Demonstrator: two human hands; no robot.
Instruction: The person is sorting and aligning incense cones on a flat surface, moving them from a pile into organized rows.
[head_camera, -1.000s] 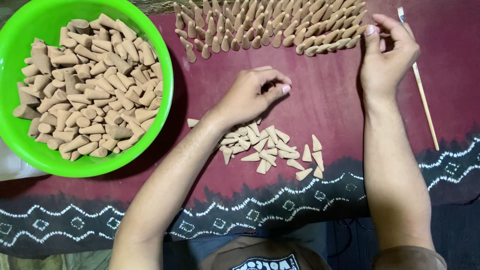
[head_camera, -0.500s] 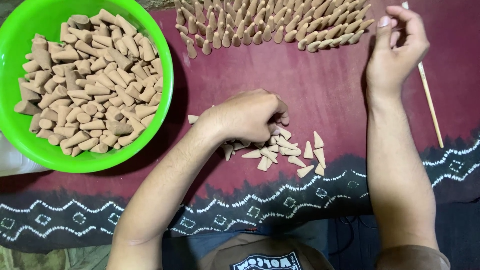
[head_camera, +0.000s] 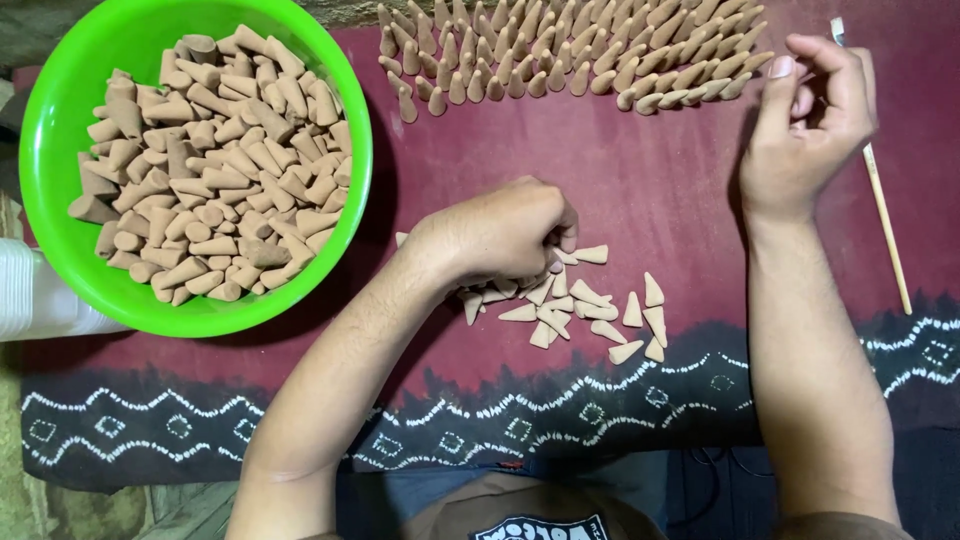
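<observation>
Maroon cloth (head_camera: 650, 200) with a dark, white-patterned border along its near edge covers the work surface. On it, near the middle, lies a small loose heap of tan cones (head_camera: 585, 305), spread flat and pointing every way. The left hand (head_camera: 500, 235) rests on the left part of this heap, knuckles up and fingers curled down into the cones; whether any cone is pinched inside them cannot be told. A few cones lie free just to the right of the hand, the outermost a short way off toward the right. The right hand (head_camera: 805, 125) is raised over the cloth at the far right, well apart from the heap, thumb and fingers bent loosely toward each other with nothing visible between them. Just left of that hand, along the far edge, standing cones (head_camera: 560, 50) are packed in tidy rows. A thin wooden stick (head_camera: 885, 215) lies on the cloth to the right of the right wrist, running far to near. At the far left sits a bright green bowl (head_camera: 60, 140) heaped with more tan cones, and a white container (head_camera: 30, 295) shows at the left edge beside it
</observation>
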